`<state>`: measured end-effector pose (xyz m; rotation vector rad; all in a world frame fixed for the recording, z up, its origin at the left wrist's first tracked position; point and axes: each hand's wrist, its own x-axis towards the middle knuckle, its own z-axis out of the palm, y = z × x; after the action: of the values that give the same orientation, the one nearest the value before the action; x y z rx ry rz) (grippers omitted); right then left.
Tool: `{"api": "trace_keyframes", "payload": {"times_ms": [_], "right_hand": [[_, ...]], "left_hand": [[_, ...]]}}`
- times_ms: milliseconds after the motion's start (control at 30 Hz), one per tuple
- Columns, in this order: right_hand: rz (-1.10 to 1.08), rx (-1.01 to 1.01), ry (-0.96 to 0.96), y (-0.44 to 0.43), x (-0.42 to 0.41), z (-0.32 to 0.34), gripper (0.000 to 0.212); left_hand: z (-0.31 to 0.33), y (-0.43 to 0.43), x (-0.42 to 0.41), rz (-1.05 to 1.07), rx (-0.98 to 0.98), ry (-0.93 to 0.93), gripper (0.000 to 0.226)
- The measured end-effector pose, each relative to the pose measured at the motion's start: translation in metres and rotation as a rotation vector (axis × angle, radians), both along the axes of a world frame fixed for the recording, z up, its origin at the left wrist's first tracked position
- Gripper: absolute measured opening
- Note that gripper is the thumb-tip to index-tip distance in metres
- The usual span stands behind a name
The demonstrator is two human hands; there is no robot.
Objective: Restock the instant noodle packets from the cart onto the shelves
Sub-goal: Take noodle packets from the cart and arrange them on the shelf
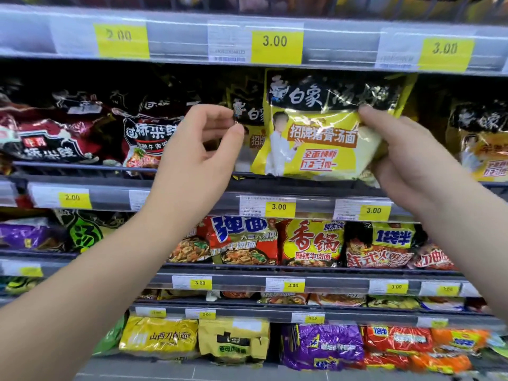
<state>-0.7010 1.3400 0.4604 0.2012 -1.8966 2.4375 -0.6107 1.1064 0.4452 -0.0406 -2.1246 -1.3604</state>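
Note:
A yellow and black noodle packet (316, 133) stands upright at the front of the second shelf (302, 182). My right hand (412, 158) grips its right edge, thumb on the front. Just left of it my left hand (198, 149) is raised with fingers curled and thumb near the forefinger, holding nothing; its fingertips are close to a second yellow packet (251, 119) standing behind the first. The cart is out of view.
Red and black packets (148, 136) fill the same shelf to the left, another yellow packet (481, 141) stands at the right. Lower shelves hold several rows of mixed packets (310, 243). Price rails with yellow tags (275, 42) run along each shelf edge.

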Motion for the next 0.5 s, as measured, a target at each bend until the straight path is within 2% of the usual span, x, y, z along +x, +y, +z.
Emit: {"api": "trace_keyframes", "payload": {"times_ms": [133, 367, 500], "right_hand": [[0.049, -0.031, -0.007, -0.017, -0.014, 0.003, 0.028], [0.092, 0.001, 0.047, -0.028, -0.024, -0.008, 0.045], [0.099, 0.069, 0.062, -0.029, -0.023, -0.013, 0.024]], "left_hand": [[-0.003, -0.005, 0.003, 0.025, -0.001, 0.000, 0.023], [-0.007, -0.011, 0.008, 0.036, -0.032, -0.024, 0.026], [-0.007, -0.014, 0.007, 0.040, -0.010, -0.026, 0.026]]}}
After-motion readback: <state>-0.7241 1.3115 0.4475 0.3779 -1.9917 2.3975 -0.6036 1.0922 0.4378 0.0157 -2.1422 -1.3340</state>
